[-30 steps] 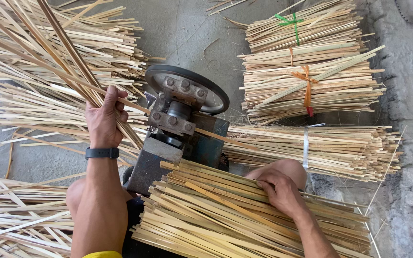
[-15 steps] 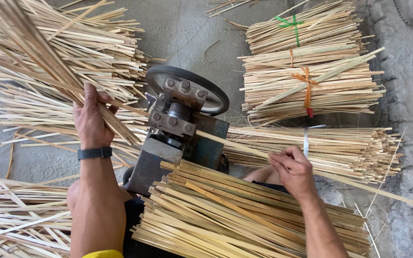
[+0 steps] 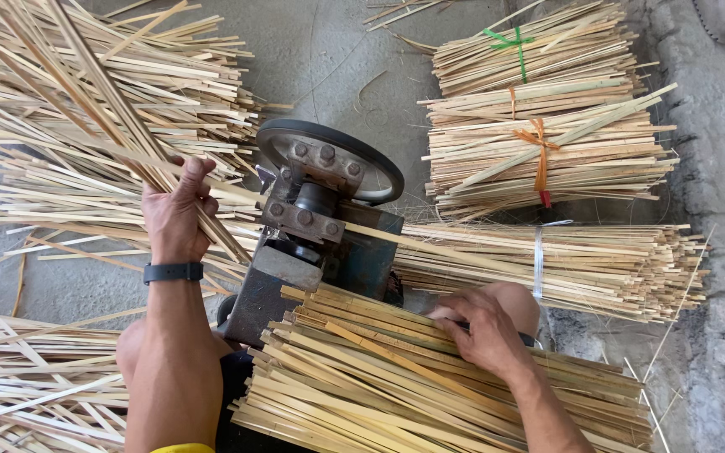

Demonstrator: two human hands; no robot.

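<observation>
My left hand (image 3: 176, 214), with a dark band on its wrist, grips a bunch of long bamboo strips (image 3: 102, 101) that slants up to the upper left. My right hand (image 3: 487, 329) rests fingers-down on a wide pile of flat bamboo strips (image 3: 379, 377) lying across my lap. Between my hands stands a small grey machine (image 3: 316, 222) with a dark round wheel (image 3: 329, 155) on top. One thin strip (image 3: 438, 247) runs out of the machine toward the right.
Tied bundles of bamboo strips (image 3: 547, 143) lie at the upper right, and a banded bundle (image 3: 564, 260) lies below them. Loose strips (image 3: 35, 377) cover the floor at the left. A rough concrete edge (image 3: 723, 210) runs down the right side.
My right hand came back from the banded bundle down onto the lap pile. My left hand shifted slightly with its bunch of strips.
</observation>
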